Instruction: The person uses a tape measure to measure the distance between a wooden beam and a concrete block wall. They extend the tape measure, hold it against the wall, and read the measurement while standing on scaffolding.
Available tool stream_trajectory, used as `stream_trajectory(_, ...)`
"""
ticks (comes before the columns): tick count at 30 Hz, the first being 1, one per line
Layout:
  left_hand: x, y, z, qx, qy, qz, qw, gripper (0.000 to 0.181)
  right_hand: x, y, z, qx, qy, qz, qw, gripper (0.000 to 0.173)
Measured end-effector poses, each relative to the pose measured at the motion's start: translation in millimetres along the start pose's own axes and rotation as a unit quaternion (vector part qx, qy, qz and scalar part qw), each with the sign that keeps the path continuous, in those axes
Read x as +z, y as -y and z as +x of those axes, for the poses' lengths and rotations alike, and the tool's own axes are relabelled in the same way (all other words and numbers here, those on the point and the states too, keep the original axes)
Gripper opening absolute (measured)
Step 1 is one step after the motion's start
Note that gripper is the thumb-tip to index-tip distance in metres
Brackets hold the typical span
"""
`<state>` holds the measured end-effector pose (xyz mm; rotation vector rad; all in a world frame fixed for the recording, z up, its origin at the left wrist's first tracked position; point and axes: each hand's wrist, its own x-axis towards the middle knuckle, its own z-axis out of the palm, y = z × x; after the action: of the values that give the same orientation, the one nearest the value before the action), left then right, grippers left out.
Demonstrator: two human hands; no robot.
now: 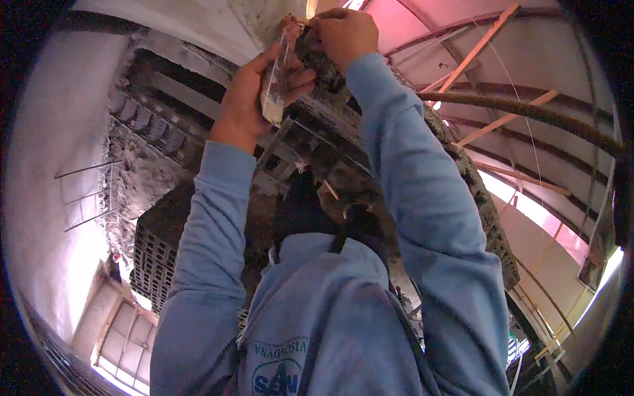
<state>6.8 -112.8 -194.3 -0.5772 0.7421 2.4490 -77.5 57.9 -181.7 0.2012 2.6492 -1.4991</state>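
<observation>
My left hand [247,94] is raised at the top centre, its fingers wrapped around a thin, flat, pale piece [274,96] seen nearly edge-on. Whether that piece is wood, plastic or metal cannot be told. Up and to the right, my right hand [349,37] has curled fingers close to the far end of the piece, where a reddish-brown lump [293,24] shows. What lies between those fingertips is hidden. Below the right hand runs the rough, crumbly masonry edge [322,57]. Both arms are stretched up in blue-grey sleeves.
A rough ledge [488,227] descends along my right arm. Orange-lit timber struts [478,49] and a dark curved beam [525,109] cross the right side. At left are stacked hollow blocks [153,262], a metal bar frame [89,198] and a pale wall [54,128].
</observation>
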Motion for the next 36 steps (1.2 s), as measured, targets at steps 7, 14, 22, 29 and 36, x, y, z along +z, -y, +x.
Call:
stream_trajectory(7,-5.9,-23.0,-6.5,-0.032,0.062,0.113,0.991,0.043,11.7,-12.0,7.2,0.021,0.053,0.232,0.971,0.024)
stream_trajectory(14,-14.9,-22.8,-11.6,-0.019,0.004,0.159,0.987,0.036,4.3,22.0,-4.0,0.012,0.046,0.052,0.998,0.026)
stream_trajectory(22,-11.8,-23.9,-8.3,-0.018,-0.031,0.168,0.985,0.036,7.9,-1.7,7.5,-0.011,0.123,-0.040,0.992,0.039)
stream_trajectory(29,-11.9,-25.3,-7.9,-0.028,-0.023,0.162,0.986,0.040,9.2,-2.2,11.7,-0.087,0.077,-0.187,0.976,0.038)
stream_trajectory(36,-20.1,-23.7,-1.9,-0.035,-0.003,0.118,0.992,0.040,13.0,-1.9,9.4,-0.122,0.031,-0.208,0.970,0.035)
